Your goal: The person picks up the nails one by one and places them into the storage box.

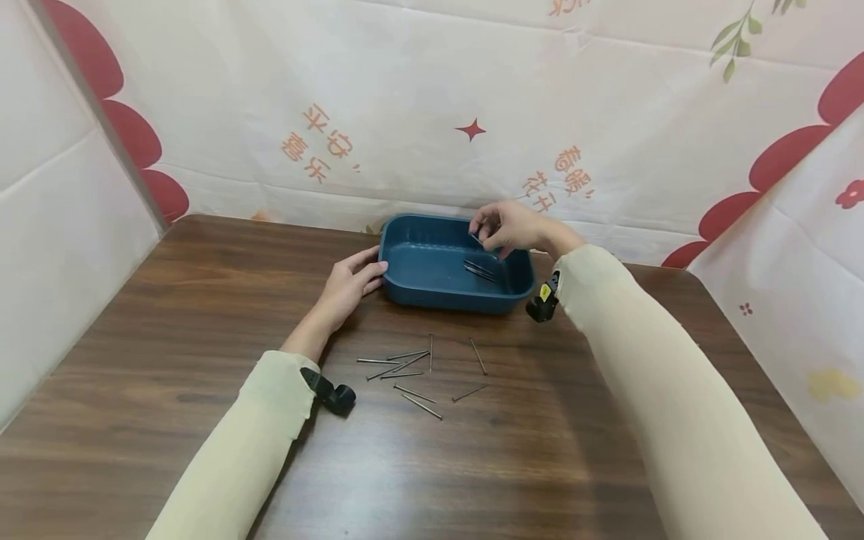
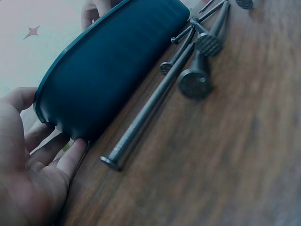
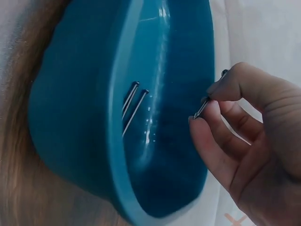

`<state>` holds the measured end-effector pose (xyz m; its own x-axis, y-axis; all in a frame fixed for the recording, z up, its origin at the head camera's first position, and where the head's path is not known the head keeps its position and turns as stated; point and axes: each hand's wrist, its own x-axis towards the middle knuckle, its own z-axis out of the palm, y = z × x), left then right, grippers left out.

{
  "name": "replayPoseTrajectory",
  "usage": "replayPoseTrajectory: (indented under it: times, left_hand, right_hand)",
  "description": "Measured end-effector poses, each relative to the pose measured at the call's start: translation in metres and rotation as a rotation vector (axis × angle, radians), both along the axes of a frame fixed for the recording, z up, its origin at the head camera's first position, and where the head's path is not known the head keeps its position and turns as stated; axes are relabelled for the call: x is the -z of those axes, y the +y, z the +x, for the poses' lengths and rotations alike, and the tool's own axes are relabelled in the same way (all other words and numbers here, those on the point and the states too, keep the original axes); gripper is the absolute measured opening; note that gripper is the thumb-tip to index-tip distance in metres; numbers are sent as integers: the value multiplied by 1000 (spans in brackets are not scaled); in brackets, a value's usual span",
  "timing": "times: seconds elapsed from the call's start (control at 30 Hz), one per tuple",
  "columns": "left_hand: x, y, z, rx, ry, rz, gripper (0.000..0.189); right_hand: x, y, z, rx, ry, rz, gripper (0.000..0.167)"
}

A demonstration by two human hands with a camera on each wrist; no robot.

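Note:
A blue plastic box (image 1: pixel 445 298) stands near the back of the table. My left hand (image 1: pixel 347 285) holds its left end; in the left wrist view the thumb (image 2: pixel 21 99) lies at the rim and the other fingers are against the outer wall. Above the box's right part, my right hand (image 1: pixel 513 225) pinches a steel nail (image 3: pixel 202 107) between thumb and fingers; part of it is hidden by the fingertips. Inside the box, several nails (image 1: pixel 480 271) lie side by side on the floor, beneath the right hand.
Several loose nails (image 1: pixel 421 406) lie scattered on the brown wooden table (image 1: pixel 202 337) in front of the box, some crossing one another. A patterned white cloth (image 1: pixel 405 90) hangs behind the table, close to the box. More white cloth covers the sides.

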<state>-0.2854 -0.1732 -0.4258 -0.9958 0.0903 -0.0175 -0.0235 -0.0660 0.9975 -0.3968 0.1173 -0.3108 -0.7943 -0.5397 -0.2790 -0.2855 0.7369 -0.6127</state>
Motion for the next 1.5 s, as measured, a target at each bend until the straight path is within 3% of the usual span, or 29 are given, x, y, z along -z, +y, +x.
replayPoseTrajectory:
  times: [0.3, 0.47, 0.83, 1.2, 1.5]
  left_hand:
    - [0, 4, 0, -5, 11, -14, 54]
    - [0, 0, 0, -16, 17, -29, 54]
    - [-2, -1, 1, -16, 7, -40, 53]
    - [-2, 0, -1, -12, 6, -45, 54]
    - [-1, 0, -1, -13, 2, -46, 54]
  right_hand:
    - [15, 0, -17, -45, 9, 75, 25]
    - [17, -5, -21, -80, 64, 135, 26]
    - [27, -16, -19, -196, 185, 300, 23]
    - [36, -20, -18, -213, 235, 385, 22]
    - [41, -19, -17, -212, 246, 379, 23]
